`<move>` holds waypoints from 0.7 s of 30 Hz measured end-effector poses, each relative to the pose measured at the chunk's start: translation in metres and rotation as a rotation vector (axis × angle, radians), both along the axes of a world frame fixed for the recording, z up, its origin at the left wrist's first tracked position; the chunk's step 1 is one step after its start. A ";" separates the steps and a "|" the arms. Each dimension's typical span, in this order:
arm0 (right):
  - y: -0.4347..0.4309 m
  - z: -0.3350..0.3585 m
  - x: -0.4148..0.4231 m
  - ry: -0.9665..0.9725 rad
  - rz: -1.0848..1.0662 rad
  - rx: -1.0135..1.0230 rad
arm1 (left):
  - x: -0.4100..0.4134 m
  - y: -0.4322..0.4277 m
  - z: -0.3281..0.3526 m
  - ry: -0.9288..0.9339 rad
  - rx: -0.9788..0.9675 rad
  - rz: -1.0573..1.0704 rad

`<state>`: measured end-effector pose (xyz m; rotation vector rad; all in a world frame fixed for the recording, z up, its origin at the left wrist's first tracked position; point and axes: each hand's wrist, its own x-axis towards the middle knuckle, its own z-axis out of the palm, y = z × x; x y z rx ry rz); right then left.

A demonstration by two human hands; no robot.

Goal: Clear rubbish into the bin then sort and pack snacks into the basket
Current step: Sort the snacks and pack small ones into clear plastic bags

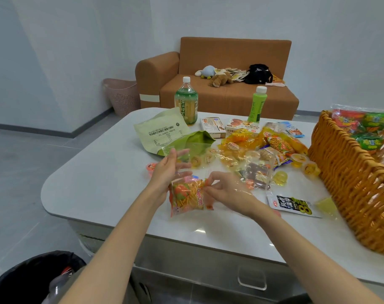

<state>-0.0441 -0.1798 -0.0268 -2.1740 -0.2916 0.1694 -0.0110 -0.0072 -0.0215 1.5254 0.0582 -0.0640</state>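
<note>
Above the table's near edge, our right hand [225, 189] pinches the stick-snack packet [186, 197] at its top corner while our left hand [164, 174] steadies its side, fingers nearly straight. We should grip the packet firmly before carrying it right to the basket [348, 181].

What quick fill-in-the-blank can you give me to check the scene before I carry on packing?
1. The wicker basket stands at the ____ end of the table.
2. The tall bottle and the green bottle both have ____ caps.
3. The bin by the near corner is lined with a ____ bag.
Missing words: right; white; black.
</note>
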 end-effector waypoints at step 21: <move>0.004 -0.037 0.007 0.329 -0.133 0.237 | -0.011 0.019 -0.014 0.267 0.239 -0.178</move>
